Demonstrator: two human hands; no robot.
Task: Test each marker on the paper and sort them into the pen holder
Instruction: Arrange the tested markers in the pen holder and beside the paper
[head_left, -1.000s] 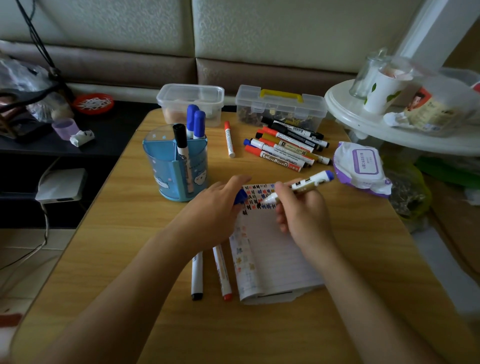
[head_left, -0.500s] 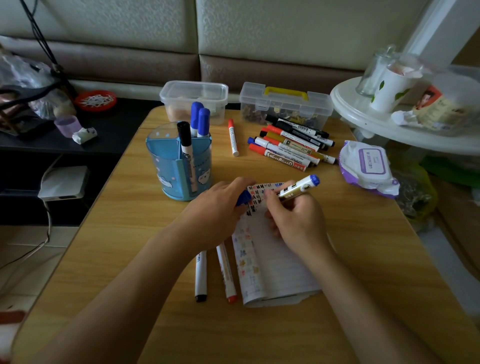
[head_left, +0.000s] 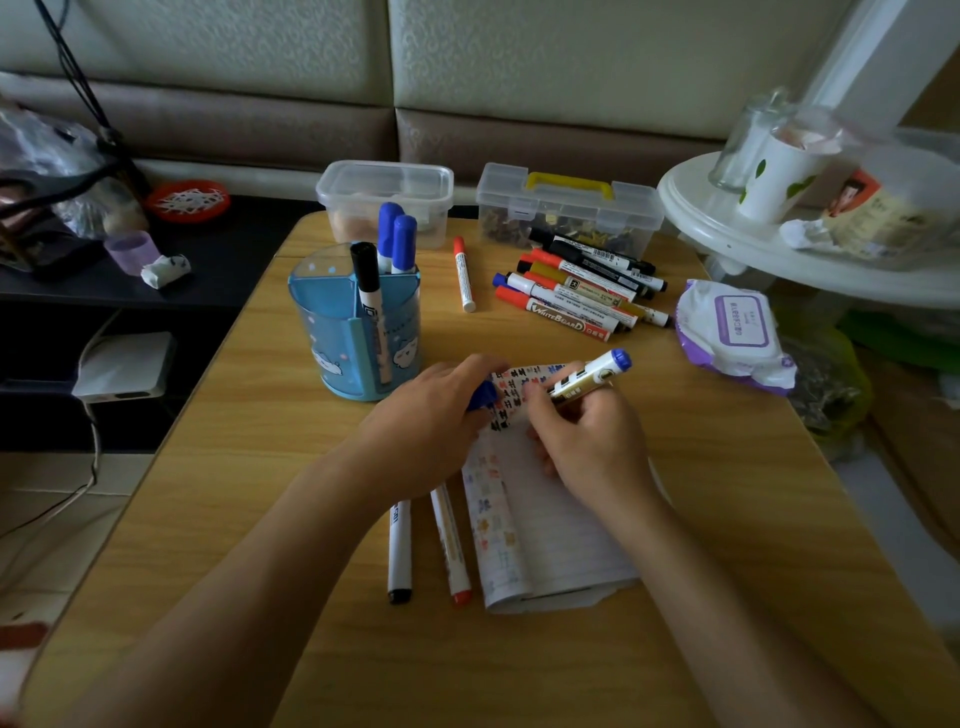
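My right hand (head_left: 587, 436) grips a white and gold marker (head_left: 592, 375) with a blue end, its tip down on the lined paper pad (head_left: 545, 525). My left hand (head_left: 426, 426) holds the marker's blue cap (head_left: 483, 396) at the pad's top left corner. The blue pen holder (head_left: 343, 332) stands at the left with one black and two blue markers in it. A pile of several markers (head_left: 576, 291) lies at the back right, and a lone red-capped marker (head_left: 463, 274) lies beside it. A black-tipped marker (head_left: 400, 551) and a red-tipped marker (head_left: 451, 545) lie left of the pad.
Two clear plastic boxes (head_left: 387, 197) (head_left: 569, 208) stand at the table's far edge. A pack of wet wipes (head_left: 732, 332) lies at the right. A white round side table (head_left: 779, 249) with cups overhangs the right corner. A dark shelf (head_left: 124, 280) is at the left.
My right hand lowered the marker from above the pad to the paper and shifted slightly left. My left hand stayed at the pad's corner with the cap.
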